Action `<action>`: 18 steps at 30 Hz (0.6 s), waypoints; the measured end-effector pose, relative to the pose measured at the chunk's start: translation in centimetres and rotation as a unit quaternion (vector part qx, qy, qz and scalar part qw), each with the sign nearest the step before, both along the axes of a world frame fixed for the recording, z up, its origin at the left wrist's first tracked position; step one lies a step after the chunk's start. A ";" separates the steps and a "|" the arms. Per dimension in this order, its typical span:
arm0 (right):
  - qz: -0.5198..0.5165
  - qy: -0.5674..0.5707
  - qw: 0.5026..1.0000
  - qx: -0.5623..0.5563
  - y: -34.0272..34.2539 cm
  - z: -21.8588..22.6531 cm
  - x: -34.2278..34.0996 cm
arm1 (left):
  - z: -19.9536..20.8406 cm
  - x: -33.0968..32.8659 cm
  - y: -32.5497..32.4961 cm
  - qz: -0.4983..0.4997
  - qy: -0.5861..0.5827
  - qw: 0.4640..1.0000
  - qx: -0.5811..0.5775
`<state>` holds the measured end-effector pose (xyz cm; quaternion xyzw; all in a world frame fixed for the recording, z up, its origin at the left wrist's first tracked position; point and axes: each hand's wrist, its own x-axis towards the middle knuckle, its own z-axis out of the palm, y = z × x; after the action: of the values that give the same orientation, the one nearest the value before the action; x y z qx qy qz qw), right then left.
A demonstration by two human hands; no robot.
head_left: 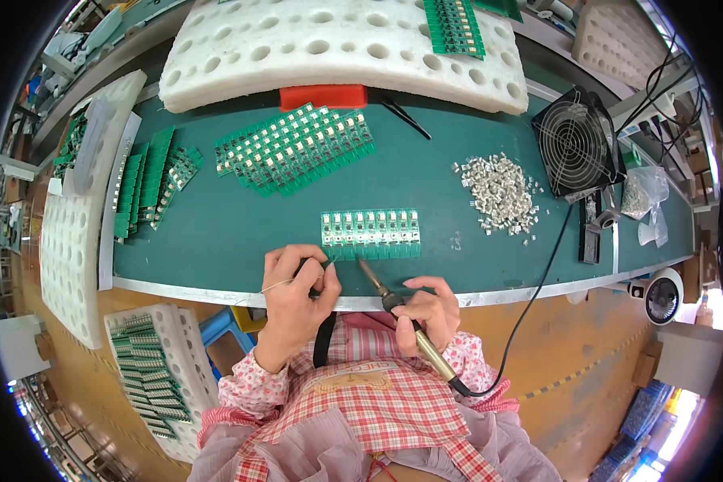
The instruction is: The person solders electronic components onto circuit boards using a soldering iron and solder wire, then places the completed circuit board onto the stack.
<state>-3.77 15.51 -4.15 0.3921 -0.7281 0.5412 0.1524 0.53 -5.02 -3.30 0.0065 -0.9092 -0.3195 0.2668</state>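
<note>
A green circuit board panel point(370, 228) with a row of white connectors lies near the front edge of the table. At its lower left corner my left hand point(295, 301) is closed, pinching a thin solder wire point(276, 284) that trails off to the left. The wire's end is beside the board's lower edge. My right hand point(432, 312) grips a soldering iron point(431, 353) with a black cord. The iron's tip reaches the board's lower edge, left of its middle; whether it touches the board I cannot tell.
Stacked boards point(297, 150) lie behind, with more boards point(146, 189) at left. Loose small metal parts point(502, 193) form a pile on the right, near a black fan point(577, 143). Black tweezers point(407, 117) and a red tray point(323, 97) sit by a white foam block point(337, 68).
</note>
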 end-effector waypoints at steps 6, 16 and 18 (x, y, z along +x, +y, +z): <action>-0.001 -0.004 1.000 -0.007 -1.2 0.1 0.1 | -0.5 -0.1 -0.3 -0.001 -0.002 1.000 0.006; -0.002 -0.018 1.000 0.012 -1.8 0.0 -0.3 | -0.4 -0.4 -0.1 0.002 0.005 1.000 -0.008; -0.005 -0.021 1.000 0.011 -1.9 -0.1 -0.4 | -0.5 -0.5 -0.1 -0.004 0.000 1.000 -0.024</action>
<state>-4.17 13.56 -4.23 0.3788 -0.7389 0.5406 0.1352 0.05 -5.10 -3.84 -0.0032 -0.9165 -0.2988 0.2660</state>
